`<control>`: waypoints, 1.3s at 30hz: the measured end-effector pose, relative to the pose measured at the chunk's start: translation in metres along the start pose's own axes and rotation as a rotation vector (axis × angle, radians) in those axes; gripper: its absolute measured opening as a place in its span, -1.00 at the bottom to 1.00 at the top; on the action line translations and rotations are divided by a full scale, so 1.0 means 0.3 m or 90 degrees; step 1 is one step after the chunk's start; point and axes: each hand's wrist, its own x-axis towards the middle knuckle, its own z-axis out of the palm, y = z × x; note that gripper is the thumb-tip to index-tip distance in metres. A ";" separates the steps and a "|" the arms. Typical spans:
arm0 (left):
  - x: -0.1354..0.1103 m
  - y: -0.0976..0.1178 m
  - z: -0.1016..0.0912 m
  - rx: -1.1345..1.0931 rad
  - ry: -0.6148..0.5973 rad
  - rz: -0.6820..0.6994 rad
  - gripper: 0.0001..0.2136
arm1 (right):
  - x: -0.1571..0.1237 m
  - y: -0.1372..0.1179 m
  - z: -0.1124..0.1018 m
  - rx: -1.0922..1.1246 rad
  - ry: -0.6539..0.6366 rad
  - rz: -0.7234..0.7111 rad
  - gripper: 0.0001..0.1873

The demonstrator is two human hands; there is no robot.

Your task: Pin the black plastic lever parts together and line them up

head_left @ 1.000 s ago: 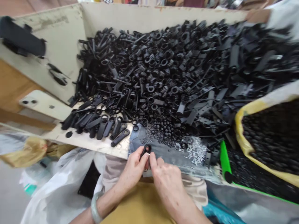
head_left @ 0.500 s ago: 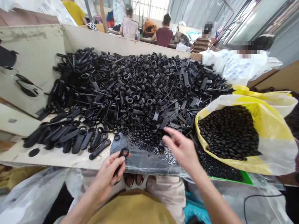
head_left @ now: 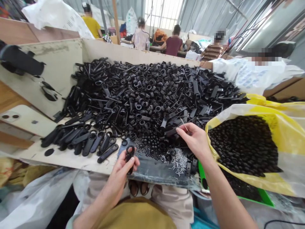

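Note:
My left hand point(head_left: 121, 173) is shut on a black plastic lever with a ring head point(head_left: 130, 156), held upright over a dark sheet point(head_left: 154, 170). My right hand point(head_left: 194, 140) pinches a thin silver metal pin point(head_left: 184, 124) between thumb and forefinger, just above the edge of a large heap of black plastic parts point(head_left: 143, 95). Loose silver pins point(head_left: 178, 163) lie on the sheet below that hand. Several finished-looking black levers point(head_left: 81, 140) lie in a row on the pale board point(head_left: 71, 159) to the left.
A yellow-and-white sack point(head_left: 245, 146) full of small black round parts stands at right, beside a green bin edge point(head_left: 202, 175). A white phone point(head_left: 23, 121) lies at left. A co-worker point(head_left: 247, 73) sits at the far right, and other people work behind the board.
My right hand has moved away from the lever, out to the right, and now holds a pin. My view has tilted up and swung, showing more of the room. The left hand still grips the lever.

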 end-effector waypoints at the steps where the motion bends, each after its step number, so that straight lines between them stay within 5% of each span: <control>1: 0.000 0.003 0.007 -0.008 -0.001 0.015 -0.48 | -0.036 -0.014 0.004 0.106 0.004 0.050 -0.65; 5: 0.003 0.002 0.050 -0.085 -0.035 0.061 -0.43 | -0.227 -0.093 0.101 0.482 -0.073 0.316 -0.53; 7: 0.006 -0.001 0.070 -0.125 -0.060 0.062 -0.42 | -0.315 -0.132 0.173 0.582 -0.135 0.429 -0.49; 11: 0.013 -0.014 0.081 -0.174 -0.072 0.081 -0.56 | -0.404 -0.182 0.273 0.694 -0.128 0.551 -0.43; 27: 0.044 -0.094 0.094 -0.155 0.018 0.149 -0.63 | -0.452 -0.214 0.385 0.795 -0.077 0.603 -0.39; 35: 0.041 -0.133 0.087 -0.068 -0.013 0.131 -0.69 | -0.480 -0.210 0.406 0.774 -0.106 0.597 -0.41; 39: 0.045 -0.100 0.043 -0.008 -0.054 0.087 -0.68 | -0.487 -0.165 0.394 0.651 -0.157 0.524 -0.39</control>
